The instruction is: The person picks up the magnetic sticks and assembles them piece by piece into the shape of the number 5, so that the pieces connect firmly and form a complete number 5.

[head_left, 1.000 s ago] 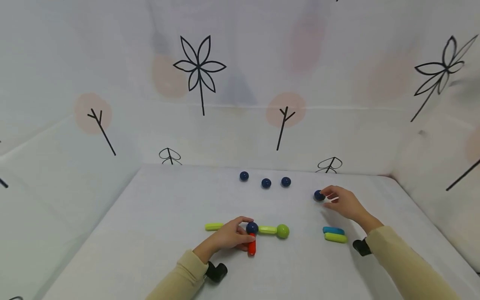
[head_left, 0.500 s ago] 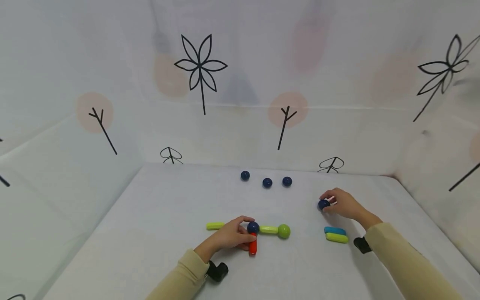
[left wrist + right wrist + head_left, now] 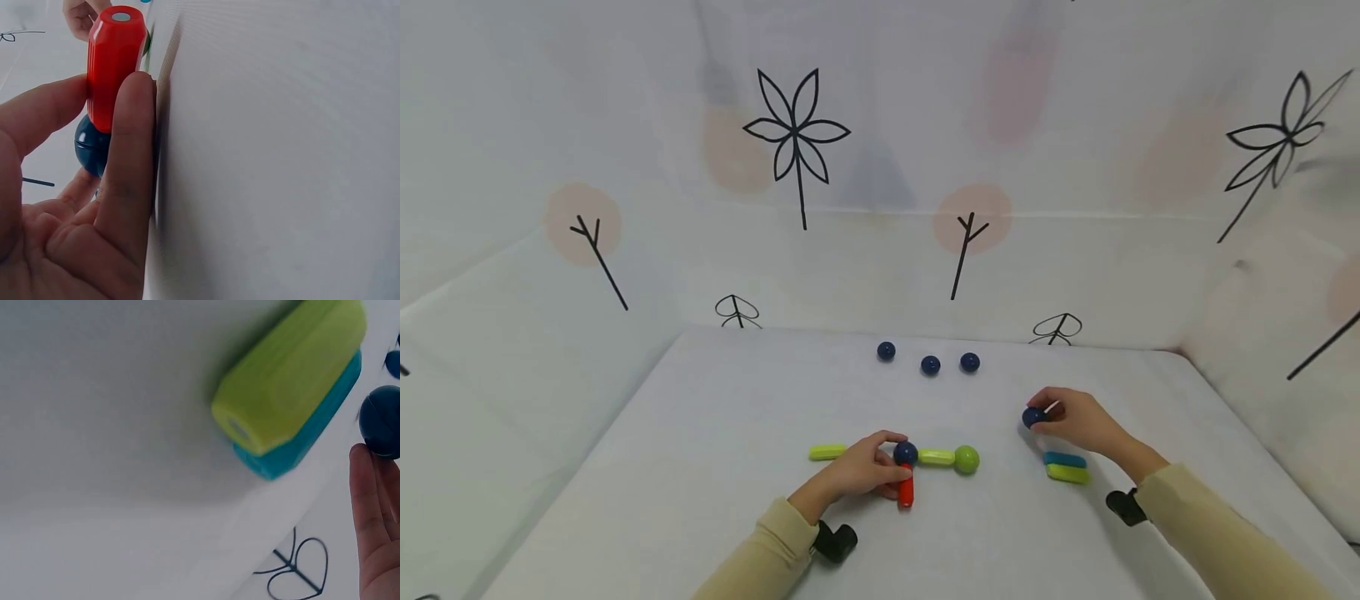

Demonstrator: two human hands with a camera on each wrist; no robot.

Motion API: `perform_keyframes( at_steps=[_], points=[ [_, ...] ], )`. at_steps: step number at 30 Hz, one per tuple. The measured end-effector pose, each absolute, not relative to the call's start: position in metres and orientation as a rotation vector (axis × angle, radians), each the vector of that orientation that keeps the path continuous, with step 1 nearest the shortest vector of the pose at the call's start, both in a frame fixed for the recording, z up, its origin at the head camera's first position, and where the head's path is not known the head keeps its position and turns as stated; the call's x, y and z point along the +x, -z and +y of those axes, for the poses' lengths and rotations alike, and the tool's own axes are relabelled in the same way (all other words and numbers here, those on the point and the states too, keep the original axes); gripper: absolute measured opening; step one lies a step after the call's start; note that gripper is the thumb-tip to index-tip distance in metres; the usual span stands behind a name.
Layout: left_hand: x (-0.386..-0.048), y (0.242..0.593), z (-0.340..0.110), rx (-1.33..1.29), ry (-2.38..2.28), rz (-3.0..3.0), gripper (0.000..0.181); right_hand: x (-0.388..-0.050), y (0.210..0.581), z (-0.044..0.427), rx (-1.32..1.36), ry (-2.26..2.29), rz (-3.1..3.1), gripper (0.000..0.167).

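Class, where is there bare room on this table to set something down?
Bare: the white table left of the leftmost yellow-green stick, and between the green ball and blue stick. Crowded: the red stick, dark blue ball and left hand bunch together.

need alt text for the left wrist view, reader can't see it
The left hand pinches a red rod between thumb and finger, with a dark blue ball at the rod's lower end in the picture. White surface fills the right side; part of the right hand shows at top left.
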State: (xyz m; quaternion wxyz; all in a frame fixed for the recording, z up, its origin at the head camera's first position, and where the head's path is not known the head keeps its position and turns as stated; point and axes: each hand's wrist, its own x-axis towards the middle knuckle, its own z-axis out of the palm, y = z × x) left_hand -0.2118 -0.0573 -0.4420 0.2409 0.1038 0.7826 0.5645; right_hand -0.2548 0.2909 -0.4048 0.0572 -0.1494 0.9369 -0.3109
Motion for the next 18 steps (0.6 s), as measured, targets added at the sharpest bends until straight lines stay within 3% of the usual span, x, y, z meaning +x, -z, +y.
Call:
perform_keyframes(
  at_steps=[18],
  points=[
    [-0.222,0.435,-0.053,0.25,-1.538,2.141,0.053,-0.217,0.404,0.259,-0.688,1.038,2.798,0.029]
  ],
)
